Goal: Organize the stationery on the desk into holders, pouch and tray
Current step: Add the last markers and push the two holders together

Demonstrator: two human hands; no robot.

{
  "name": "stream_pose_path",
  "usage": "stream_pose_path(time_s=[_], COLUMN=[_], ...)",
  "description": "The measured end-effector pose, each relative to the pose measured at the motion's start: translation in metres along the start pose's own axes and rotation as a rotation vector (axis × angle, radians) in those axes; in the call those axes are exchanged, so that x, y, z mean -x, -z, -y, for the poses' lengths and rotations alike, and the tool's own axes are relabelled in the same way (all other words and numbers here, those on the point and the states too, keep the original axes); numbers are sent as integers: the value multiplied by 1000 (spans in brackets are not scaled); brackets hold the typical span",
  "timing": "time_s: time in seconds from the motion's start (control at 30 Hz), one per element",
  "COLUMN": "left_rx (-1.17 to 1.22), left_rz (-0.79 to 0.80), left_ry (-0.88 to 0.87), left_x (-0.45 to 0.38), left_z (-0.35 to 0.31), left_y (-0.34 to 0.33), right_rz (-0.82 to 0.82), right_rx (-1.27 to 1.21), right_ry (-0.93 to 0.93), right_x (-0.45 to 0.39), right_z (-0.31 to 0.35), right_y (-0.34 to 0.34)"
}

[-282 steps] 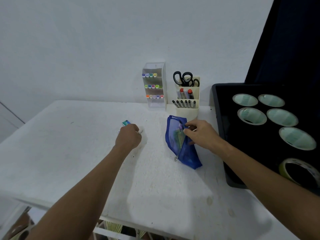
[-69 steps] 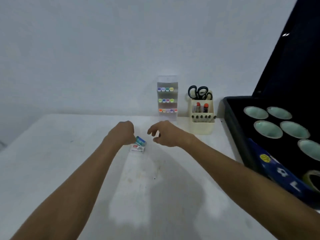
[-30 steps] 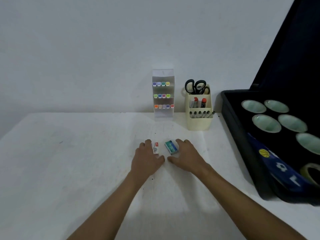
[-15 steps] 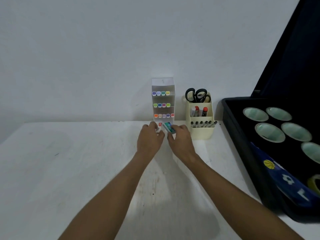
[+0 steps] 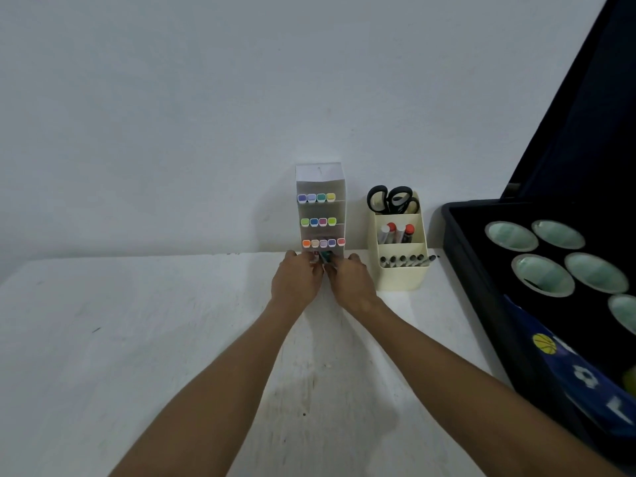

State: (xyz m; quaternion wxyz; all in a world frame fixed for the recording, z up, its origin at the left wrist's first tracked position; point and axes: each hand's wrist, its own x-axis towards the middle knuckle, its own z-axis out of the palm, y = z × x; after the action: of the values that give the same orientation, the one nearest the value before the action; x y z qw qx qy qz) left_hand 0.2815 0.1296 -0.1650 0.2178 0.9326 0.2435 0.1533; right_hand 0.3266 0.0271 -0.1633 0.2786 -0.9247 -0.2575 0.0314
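Observation:
A clear tiered marker holder (image 5: 320,187) with three rows of coloured marker caps stands against the wall. Both my hands are at its base. My left hand (image 5: 296,281) pinches a white eraser (image 5: 314,259) with a red label. My right hand (image 5: 348,284) grips a teal eraser (image 5: 326,256). Both erasers sit at the holder's lowest opening, mostly hidden by my fingers. A blue pouch (image 5: 581,383) with ball prints lies in the black tray (image 5: 481,290) at the right.
A cream pen holder (image 5: 401,277) with black scissors (image 5: 390,198), markers and pens stands right of the marker holder. Several tape rolls (image 5: 542,275) lie in the black tray. The white desk (image 5: 137,339) spreads out to the left.
Both hands carried the two erasers from the desk's middle back to the base of the marker holder. Earlier, the blue pouch went from the desk into the black tray.

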Motion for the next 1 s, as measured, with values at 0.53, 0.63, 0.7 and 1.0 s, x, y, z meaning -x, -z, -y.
stream_pose_path(time_s=[0.53,0.63,0.7,1.0], left_rx=[-135,-49,-6,-57], left_rz=[58,84,109,156], left_ry=[-92,-99,-108,-85], left_x=[-17,-18,-19,-18], left_z=[11,15,16,18], left_y=[-4,-5,-5,-1], right_rz=[4,-9,4,83], right_rx=[26,31,34,-26], right_ry=[-24,-29,-33,-13], right_x=[-19,-19,-18,-11], right_z=[-3,-4,-3,-6], right_y=[1,-2,-4,-9])
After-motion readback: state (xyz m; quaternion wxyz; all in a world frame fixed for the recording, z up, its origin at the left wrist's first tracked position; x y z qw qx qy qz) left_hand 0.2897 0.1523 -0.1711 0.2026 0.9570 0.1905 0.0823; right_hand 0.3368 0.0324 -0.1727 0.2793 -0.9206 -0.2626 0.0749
